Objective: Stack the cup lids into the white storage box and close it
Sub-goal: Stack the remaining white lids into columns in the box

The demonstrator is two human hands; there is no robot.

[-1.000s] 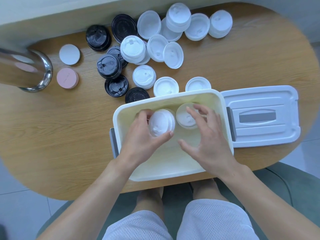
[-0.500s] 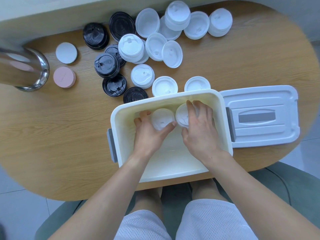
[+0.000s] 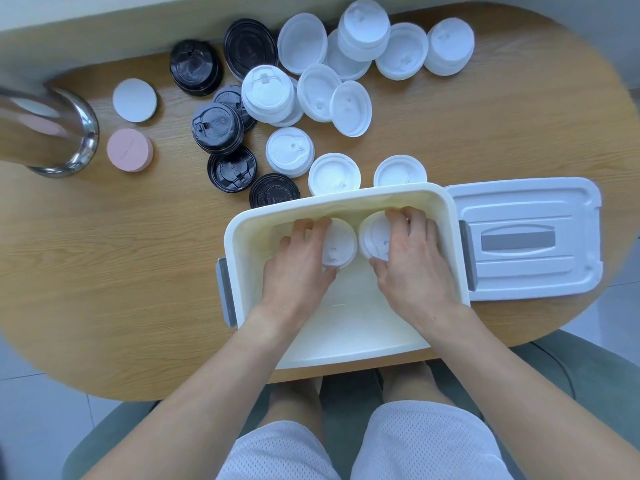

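White plastic fills the head view: we have both hands down in the white storage box (image 3: 242, 237), the left hand (image 3: 298, 268) with its grip curled round one stack of white cup lids (image 3: 341, 245) and the right hand (image 3: 412, 261) holding a second white stack (image 3: 372, 237) just beside it, both against the far wall. The two stacks touch or nearly touch, so we judge that letting go unevenly could tip one into the other and spill the lids across the box floor. Many lids still wait outside: white lids (image 3: 363, 46) heaped at the far edge, black lids (image 3: 216, 128) to their left, two more white ones just behind the box; reaching over the rim for them could drag the box, whose near edge overhangs the bench (image 3: 121, 271). The box cover (image 3: 526, 237) lies flat to the right, touching the box. On the oval wooden bench we also see a steel vessel (image 3: 65, 133) and two round coasters, white (image 3: 134, 99) and pink (image 3: 129, 150). Pale floor tiles show below, and a grey-green seat.
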